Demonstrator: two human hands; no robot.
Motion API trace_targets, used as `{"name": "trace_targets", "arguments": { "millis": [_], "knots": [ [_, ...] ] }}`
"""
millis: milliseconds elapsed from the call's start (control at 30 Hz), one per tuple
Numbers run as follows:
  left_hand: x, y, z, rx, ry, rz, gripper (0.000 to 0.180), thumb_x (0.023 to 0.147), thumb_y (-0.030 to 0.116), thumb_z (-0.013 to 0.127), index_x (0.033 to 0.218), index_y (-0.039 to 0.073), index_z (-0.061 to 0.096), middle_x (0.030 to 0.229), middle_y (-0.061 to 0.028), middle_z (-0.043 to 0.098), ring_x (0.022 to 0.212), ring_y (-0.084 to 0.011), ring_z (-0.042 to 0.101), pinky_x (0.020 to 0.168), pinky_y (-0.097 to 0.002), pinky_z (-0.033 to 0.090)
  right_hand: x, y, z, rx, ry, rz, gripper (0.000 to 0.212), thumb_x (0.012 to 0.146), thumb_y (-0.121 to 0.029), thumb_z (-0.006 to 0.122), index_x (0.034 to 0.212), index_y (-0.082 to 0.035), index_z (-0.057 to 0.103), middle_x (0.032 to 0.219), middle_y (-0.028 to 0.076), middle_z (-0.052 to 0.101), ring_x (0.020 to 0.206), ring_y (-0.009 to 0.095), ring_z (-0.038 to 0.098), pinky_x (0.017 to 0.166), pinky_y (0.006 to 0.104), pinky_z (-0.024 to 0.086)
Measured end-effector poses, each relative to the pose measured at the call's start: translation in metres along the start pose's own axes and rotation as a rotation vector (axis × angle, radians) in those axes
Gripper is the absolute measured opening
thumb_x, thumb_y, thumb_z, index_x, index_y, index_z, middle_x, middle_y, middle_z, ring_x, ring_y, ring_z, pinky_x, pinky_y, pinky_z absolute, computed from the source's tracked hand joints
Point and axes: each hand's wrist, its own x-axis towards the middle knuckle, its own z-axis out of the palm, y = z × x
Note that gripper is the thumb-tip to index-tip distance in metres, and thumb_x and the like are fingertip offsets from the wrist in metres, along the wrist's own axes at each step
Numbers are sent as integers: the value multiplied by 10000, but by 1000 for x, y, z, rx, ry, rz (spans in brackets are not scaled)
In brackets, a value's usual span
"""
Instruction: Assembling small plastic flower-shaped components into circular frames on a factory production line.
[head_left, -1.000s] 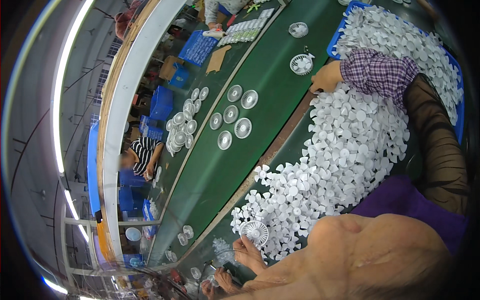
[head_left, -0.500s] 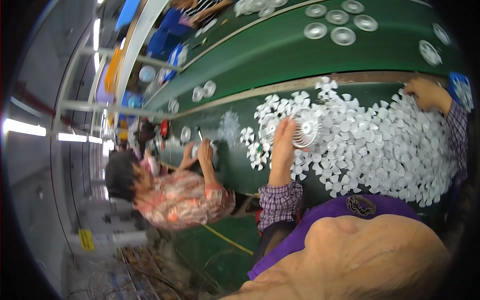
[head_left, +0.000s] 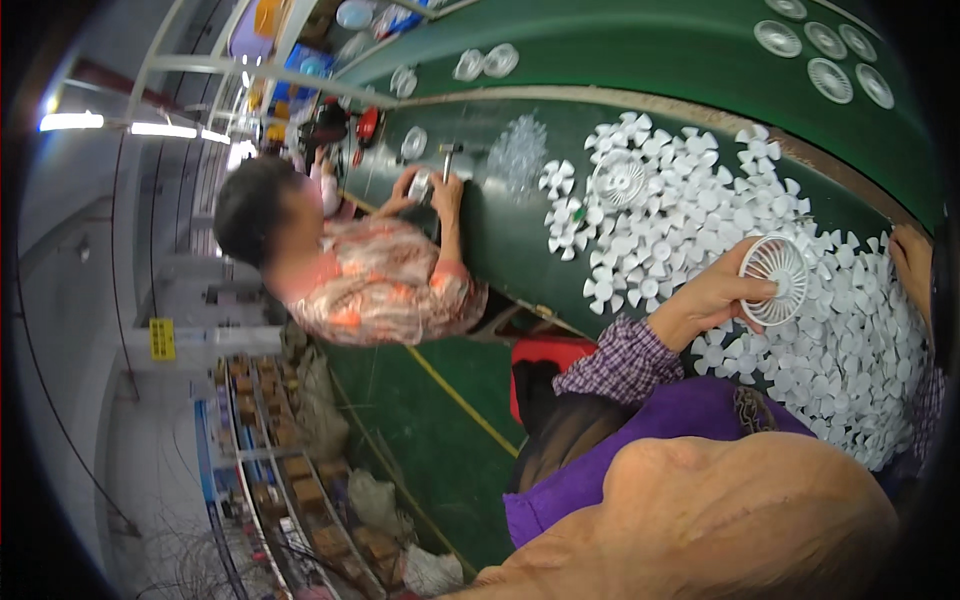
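My left hand [head_left: 715, 295] grips a white round fan grille [head_left: 775, 280] by its rim, thumb across the front. It is held over a large pile of small white fan blades [head_left: 700, 200]. On the far left part of that pile lies another white grille [head_left: 620, 180]. At the right edge of the view my right hand [head_left: 910, 265] is by the blades, its fingers mostly hidden, so whether it holds anything does not show.
Beyond a raised ledge [head_left: 680, 110], several grilles [head_left: 830, 80] lie on a green belt [head_left: 640, 50]. To the left, a co-worker in a patterned shirt [head_left: 390, 280] holds a hammer [head_left: 448, 160] and a white part. Small clear pieces [head_left: 518, 150] are heaped between us.
The view has swung left, showing more of the co-worker and floor. My left hand has brought its grille rightward and nearer to my right hand. The other grille still lies on the blades.
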Motion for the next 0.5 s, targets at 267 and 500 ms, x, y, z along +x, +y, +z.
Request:
{"name": "trace_targets", "arguments": {
  "millis": [267, 500],
  "knots": [
    [2, 0, -1, 52, 49, 92, 586, 758, -1, 664, 1284, 14, 407, 1082, -122, 596, 865, -223, 667, 523, -364, 600, -1, -35, 1, -31, 38, -322, 197, 880, -140, 548, 970, 20, 619, 946, 219, 624, 899, 375, 590, 803, 423, 466],
    [3, 5, -20, 73, 244, 65, 306, 843, 174, 640, 1101, 39, 548, 960, -76, 621, 897, -278, 655, 745, -455, 570, -18, -65, -8, 255, 408, -56, 129, 867, -67, 564, 958, 20, 535, 918, 126, 572, 879, 299, 548, 832, 337, 424]
  ]
}}
